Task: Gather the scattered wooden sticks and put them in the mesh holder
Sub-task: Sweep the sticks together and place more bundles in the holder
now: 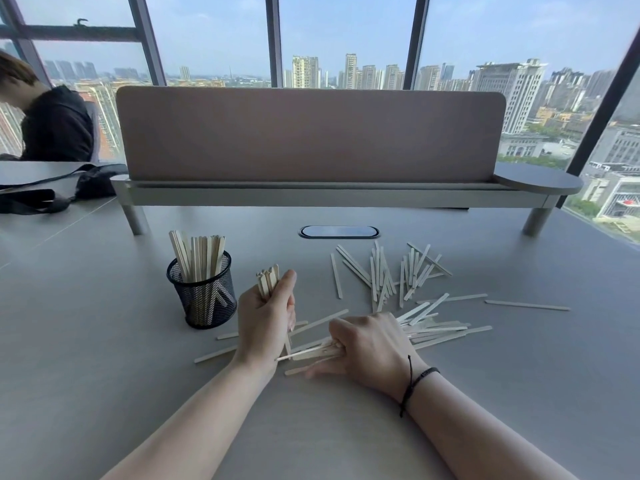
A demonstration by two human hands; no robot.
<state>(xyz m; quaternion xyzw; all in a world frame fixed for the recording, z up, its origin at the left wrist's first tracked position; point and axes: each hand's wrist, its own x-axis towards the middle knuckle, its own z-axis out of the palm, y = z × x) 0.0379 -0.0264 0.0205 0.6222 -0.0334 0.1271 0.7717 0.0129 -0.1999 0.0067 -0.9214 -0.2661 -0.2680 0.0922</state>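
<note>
A black mesh holder (207, 296) stands on the grey table, with several pale wooden sticks upright in it. Just to its right, my left hand (265, 323) is shut on a bundle of sticks (268, 282) that point upward. My right hand (370, 346) lies low on the table, fingers curled around a few flat sticks (311, 353) that poke out to the left. Several loose sticks (391, 271) lie scattered behind and to the right of my right hand, and some more lie under both hands.
A brown desk divider (311, 133) on a raised shelf runs across the back. An oval cable port (338, 232) sits in the table in front of it. A black bag with straps (52, 192) lies at the far left, where another person sits.
</note>
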